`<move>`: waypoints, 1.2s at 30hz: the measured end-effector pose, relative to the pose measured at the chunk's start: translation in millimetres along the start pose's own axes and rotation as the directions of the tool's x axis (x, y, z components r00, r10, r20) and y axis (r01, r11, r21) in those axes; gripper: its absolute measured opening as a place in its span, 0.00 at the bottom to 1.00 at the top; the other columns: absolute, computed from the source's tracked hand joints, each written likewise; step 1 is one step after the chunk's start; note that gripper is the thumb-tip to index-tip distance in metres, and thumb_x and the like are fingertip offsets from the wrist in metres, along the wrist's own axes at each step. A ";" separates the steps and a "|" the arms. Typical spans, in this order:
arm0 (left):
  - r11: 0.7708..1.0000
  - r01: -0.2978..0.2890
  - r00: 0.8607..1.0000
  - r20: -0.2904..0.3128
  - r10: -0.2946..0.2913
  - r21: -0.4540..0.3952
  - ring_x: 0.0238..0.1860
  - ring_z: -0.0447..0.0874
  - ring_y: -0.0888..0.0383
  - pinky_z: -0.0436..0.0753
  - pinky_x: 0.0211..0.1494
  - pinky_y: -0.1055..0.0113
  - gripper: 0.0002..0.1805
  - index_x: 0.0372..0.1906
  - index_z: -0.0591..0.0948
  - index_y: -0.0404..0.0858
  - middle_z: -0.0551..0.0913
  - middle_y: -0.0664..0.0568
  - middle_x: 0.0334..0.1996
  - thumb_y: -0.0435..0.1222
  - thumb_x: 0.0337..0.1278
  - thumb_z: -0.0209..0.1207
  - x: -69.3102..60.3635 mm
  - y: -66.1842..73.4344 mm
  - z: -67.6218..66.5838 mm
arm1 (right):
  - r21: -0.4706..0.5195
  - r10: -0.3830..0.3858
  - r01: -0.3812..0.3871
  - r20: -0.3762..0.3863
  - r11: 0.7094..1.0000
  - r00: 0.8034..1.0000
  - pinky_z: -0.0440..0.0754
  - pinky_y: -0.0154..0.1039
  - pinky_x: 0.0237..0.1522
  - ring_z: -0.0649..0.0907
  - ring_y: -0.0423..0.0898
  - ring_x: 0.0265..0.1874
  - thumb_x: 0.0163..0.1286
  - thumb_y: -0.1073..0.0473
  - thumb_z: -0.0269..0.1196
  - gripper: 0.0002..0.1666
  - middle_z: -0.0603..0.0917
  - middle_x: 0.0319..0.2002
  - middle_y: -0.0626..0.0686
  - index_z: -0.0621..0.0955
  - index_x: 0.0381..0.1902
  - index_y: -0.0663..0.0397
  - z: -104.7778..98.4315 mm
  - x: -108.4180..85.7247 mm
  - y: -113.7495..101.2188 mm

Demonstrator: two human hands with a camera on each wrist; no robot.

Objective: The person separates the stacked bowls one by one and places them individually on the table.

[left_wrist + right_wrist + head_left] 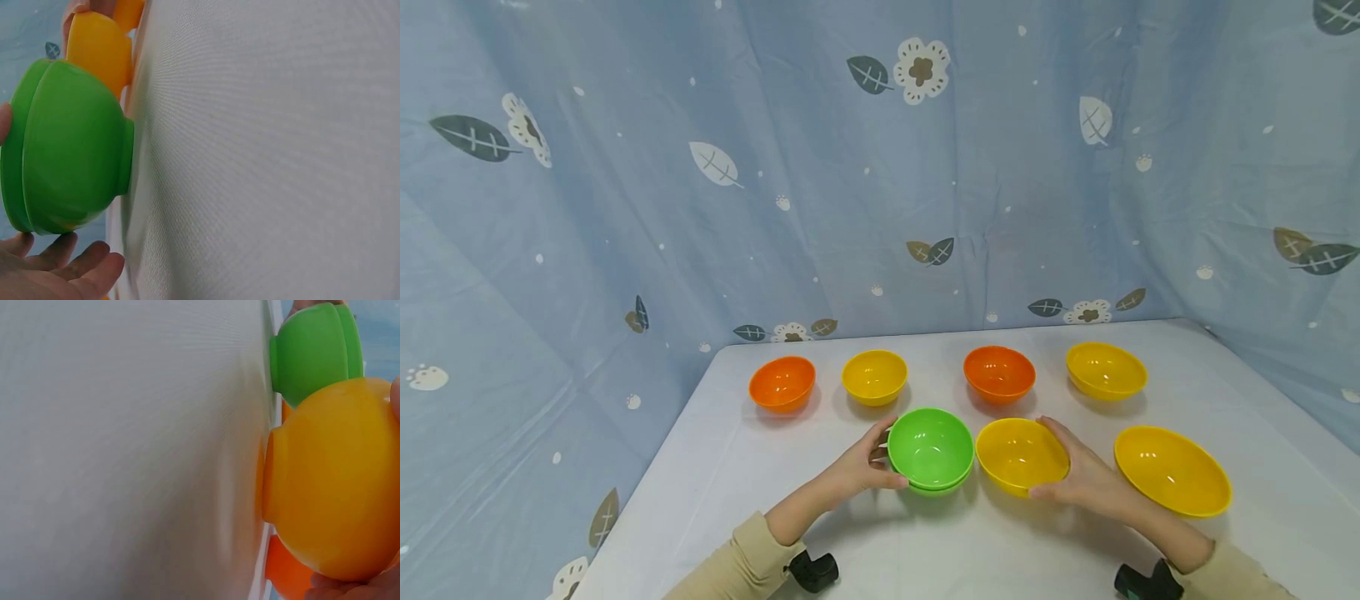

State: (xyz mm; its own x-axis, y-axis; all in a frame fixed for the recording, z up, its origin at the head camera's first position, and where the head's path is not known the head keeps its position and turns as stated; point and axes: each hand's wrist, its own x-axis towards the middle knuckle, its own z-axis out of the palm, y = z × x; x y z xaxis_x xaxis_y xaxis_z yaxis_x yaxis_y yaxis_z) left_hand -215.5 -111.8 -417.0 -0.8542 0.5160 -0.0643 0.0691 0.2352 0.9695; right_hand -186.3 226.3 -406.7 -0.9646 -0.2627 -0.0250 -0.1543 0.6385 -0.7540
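Note:
Two nested green bowls [930,454] sit upright on the white table near its middle. My left hand [859,468] holds them from the left, its thumb at the near rim and its fingers round the far side. Right beside them is a yellow bowl [1021,458], its rim very close to the green rim; I cannot tell if they touch. My right hand [1088,477] grips that yellow bowl from the right, thumb in front and fingers behind. In the left wrist view, fingertips meet the wall of the green bowls [75,150]. The lower green bowl is mostly hidden in the head view.
Along the back of the white table [715,467] stand an orange bowl [782,385], a yellow bowl [875,377], another orange bowl [999,375] and another yellow bowl [1107,372]. A wider yellow bowl [1172,472] lies right of my right hand. A blue patterned curtain [820,167] hangs behind.

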 end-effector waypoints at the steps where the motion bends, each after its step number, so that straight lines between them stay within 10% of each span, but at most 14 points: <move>1: 1.000 0.000 1.000 0.000 0.000 -0.002 0.62 0.64 0.43 0.65 0.63 0.51 0.51 0.70 0.49 0.36 0.60 0.37 0.65 0.34 0.43 0.68 0.1 0.0 -0.1 | -0.011 -0.008 0.007 -0.001 1.000 1.000 0.59 0.66 0.58 0.61 0.65 0.62 0.44 0.44 0.72 0.65 0.55 0.66 0.70 0.49 0.68 0.66 0.1 -0.5 0.6; 17: 0.998 -0.065 0.997 0.030 0.064 0.018 0.60 0.66 0.45 0.68 0.62 0.54 0.53 0.70 0.48 0.34 0.61 0.36 0.64 0.44 0.43 0.68 -3.1 3.3 -2.2 | -0.149 -0.081 0.079 -0.008 0.986 0.997 0.60 0.66 0.57 0.62 0.66 0.62 0.39 0.41 0.74 0.68 0.56 0.66 0.69 0.50 0.68 0.64 -1.2 -11.5 3.6; 36: 1.000 -0.002 1.000 0.002 0.002 -0.005 0.63 0.62 0.41 0.64 0.64 0.50 0.52 0.71 0.47 0.35 0.57 0.37 0.66 0.35 0.43 0.67 -2.4 2.6 -2.2 | -0.117 -0.047 0.050 0.031 0.992 0.998 0.56 0.68 0.58 0.56 0.69 0.64 0.40 0.40 0.73 0.70 0.49 0.68 0.71 0.45 0.70 0.61 -7.1 -10.6 -4.2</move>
State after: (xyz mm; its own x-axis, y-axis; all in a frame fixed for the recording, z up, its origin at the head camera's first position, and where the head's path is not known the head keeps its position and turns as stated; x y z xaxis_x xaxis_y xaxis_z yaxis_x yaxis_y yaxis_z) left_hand -214.4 -114.2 -413.8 -0.8530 0.5181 -0.0629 0.0680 0.2298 0.9709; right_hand -177.0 231.5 -398.6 -0.9493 -0.3144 -0.0102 -0.2261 0.7046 -0.6726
